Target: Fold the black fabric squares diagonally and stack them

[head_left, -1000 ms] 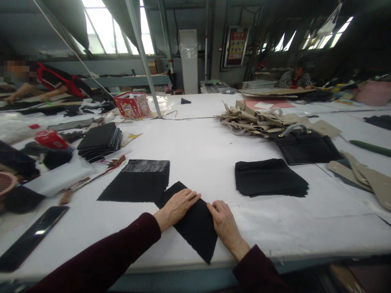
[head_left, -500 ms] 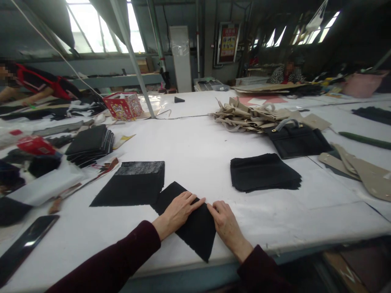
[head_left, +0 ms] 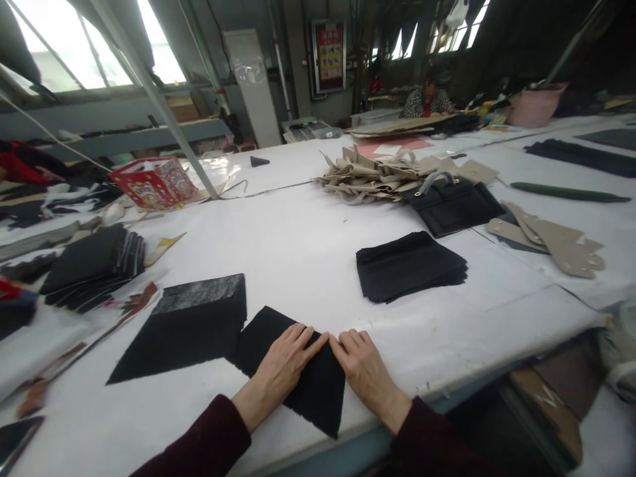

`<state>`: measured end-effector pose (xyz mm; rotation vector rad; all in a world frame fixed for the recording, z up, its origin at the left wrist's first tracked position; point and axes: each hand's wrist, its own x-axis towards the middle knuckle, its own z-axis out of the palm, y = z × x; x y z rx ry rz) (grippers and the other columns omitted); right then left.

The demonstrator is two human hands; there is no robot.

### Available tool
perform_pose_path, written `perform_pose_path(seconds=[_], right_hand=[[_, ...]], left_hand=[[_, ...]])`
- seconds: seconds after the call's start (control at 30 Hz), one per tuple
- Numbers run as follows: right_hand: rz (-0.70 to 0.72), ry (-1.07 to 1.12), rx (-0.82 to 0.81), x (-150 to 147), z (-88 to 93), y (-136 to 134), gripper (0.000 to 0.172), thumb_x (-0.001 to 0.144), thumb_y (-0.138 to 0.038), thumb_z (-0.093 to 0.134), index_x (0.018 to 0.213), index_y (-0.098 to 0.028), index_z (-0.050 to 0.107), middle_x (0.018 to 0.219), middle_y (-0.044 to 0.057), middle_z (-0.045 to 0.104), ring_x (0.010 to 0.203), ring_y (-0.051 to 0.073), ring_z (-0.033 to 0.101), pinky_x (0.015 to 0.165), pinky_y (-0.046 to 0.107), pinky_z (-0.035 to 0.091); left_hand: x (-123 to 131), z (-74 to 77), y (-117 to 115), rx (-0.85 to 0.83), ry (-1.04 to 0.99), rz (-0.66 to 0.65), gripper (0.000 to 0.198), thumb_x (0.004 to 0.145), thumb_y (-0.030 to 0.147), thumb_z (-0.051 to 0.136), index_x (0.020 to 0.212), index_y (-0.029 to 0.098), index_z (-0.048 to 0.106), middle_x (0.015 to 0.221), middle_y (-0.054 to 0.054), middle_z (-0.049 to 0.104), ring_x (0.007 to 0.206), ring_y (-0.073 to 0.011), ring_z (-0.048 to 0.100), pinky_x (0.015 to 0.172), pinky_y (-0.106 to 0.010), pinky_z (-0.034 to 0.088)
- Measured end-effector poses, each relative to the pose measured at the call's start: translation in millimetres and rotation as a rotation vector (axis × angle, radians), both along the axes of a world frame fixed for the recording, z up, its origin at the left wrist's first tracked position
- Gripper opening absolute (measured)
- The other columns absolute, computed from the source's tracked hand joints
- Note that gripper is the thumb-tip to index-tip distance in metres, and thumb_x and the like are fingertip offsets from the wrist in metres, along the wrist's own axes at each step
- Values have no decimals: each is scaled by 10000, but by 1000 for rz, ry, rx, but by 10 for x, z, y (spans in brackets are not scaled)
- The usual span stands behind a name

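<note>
My left hand (head_left: 281,374) and my right hand (head_left: 365,371) lie flat on a black fabric piece (head_left: 318,394), fingertips nearly meeting at its top edge. Neither hand grips it, and its lower corner points toward me. Touching that piece on the left is a stack of black fabric (head_left: 186,338) with a grey fuzzy band along its far end. Further right, beyond my right hand, lies a second black fabric stack (head_left: 410,266). The table (head_left: 298,245) is covered in white.
A black handbag (head_left: 452,207) stands by a heap of beige panels (head_left: 377,179). Beige cut pieces (head_left: 546,240) lie to the right, and black stacked pieces (head_left: 94,268) and a red patterned box (head_left: 154,182) lie left. A co-worker (head_left: 427,99) sits far back. The table's front edge runs close to my right hand.
The whole view has swung and tilted, with the table shifting left in the picture. My hands stay on the same black fabric piece, which has not visibly moved under them.
</note>
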<state>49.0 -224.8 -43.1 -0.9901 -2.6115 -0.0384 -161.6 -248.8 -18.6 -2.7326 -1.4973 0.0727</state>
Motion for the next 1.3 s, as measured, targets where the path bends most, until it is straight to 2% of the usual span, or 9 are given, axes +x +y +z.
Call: perform_pose_path(seconds=[0.2,0.4,0.7,0.83,1.0,1.13,1.23,1.3], right_hand=[[-25,18,-11,58,-20,-43,333,929,-120,496,1257,-118,554,892,77,547,828,233,454,739,383,354],[-57,87,-44,93,-87,-56,307,933,-125,481,1226,-145,572,888,73,545,828,222,451,737,370,349],[-106,124,-80,244,-83,-147,300,905,-96,479,1181,-137,591,885,76,548,821,225,448,737,379,349],[-133,161,-97,274,-37,-176,291,913,-96,458,1166,-137,596,907,84,562,853,232,467,771,389,360],[-154,205,-110,73,56,-185,353,945,-152,473,1293,-163,525,1050,92,590,952,234,500,895,428,353],[-167,162,-114,10,26,-206,333,936,-204,520,1267,-177,541,1116,93,600,1015,244,514,949,444,337],[-161,169,-111,89,-9,-206,327,938,-197,510,1263,-192,543,1153,89,602,1037,244,518,956,445,331],[-150,190,-136,136,2,-179,310,937,-192,506,1244,-202,554,1143,82,608,1030,243,521,950,446,328]], left_hand=[[30,1,-7,15,45,1,702,824,16,455,1452,308,334,1264,-77,506,1164,-245,479,1058,-399,362],[24,-14,4,-4,52,0,752,809,12,453,1472,331,301,1281,-77,495,1200,-250,459,1085,-412,335],[25,-19,-15,3,71,9,802,806,-5,421,1505,339,230,1324,-83,484,1242,-265,437,1109,-434,296],[38,-16,-4,1,84,11,794,819,8,419,1508,346,216,1315,-79,494,1240,-260,445,1115,-435,291],[62,-17,-17,-8,77,25,771,821,33,430,1504,335,237,1329,-82,494,1252,-265,445,1123,-453,284],[-86,-16,-15,-42,-1,56,783,779,-3,421,1484,317,302,1377,-52,490,1285,-244,426,1141,-434,269],[-339,11,39,-53,-40,154,769,735,-42,406,1440,265,402,1401,-54,493,1288,-240,435,1116,-407,315],[-505,60,107,-62,-71,231,659,787,-23,386,1378,251,486,1365,-58,531,1244,-230,481,1070,-385,370]])
